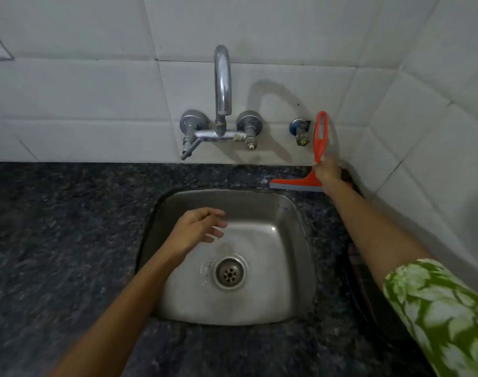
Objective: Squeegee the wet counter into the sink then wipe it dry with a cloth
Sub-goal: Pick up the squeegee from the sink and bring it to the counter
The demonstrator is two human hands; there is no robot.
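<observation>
A red squeegee [320, 137] stands upright at the back right corner of the dark speckled counter [55, 227], its grey blade resting on the counter behind the sink. My right hand [327, 172] is closed around the lower part of its handle. The steel sink [287, 268] sits in the middle, with a round drain [229, 272]. My left hand [198, 227] hovers over the sink's left side, fingers loosely apart, holding nothing. No cloth is in view that I can tell.
A chrome wall tap [222, 104] with two valves arches over the sink's back edge. A small angle valve [300, 130] sits on the white tiled wall beside the squeegee. A tiled side wall [422, 159] closes the right. Something dark lies on the counter under my right arm.
</observation>
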